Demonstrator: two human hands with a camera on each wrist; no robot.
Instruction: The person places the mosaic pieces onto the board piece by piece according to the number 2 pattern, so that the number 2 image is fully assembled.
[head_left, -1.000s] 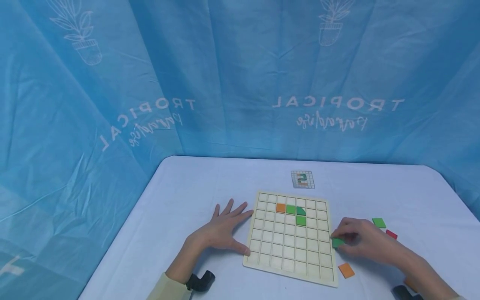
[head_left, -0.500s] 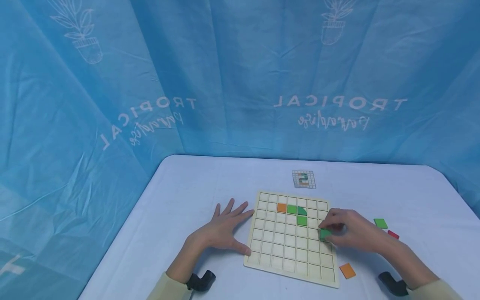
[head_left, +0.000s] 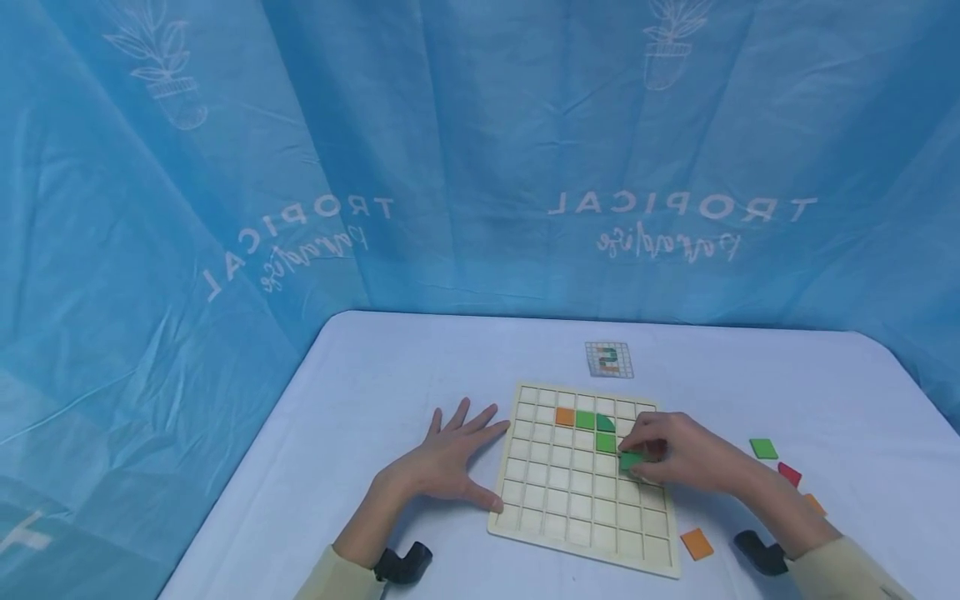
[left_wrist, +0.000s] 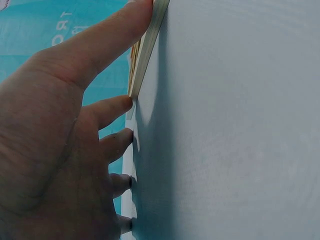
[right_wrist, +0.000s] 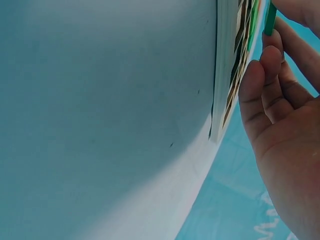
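Our left hand (head_left: 448, 463), spread, touches the square cream gridded board (head_left: 557, 502); white bench (head_left: 420, 358) borders every edge. Our right hand (head_left: 681, 450) pinches a flat green tile (head_left: 627, 463).

Spreads the left hand (head_left: 446, 467) wide along the left edge of the board (head_left: 555, 525), thumb close to the near corner; pinches with the right hand (head_left: 682, 450) across the right edge.

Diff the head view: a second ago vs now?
The right hand moved left and slightly away from the person, carrying the pinched green tile from the board's right edge to over its squares. Nothing newly gripped or let go. Unchanged: left hand at the board's left edge, board, the four laid tiles, card.
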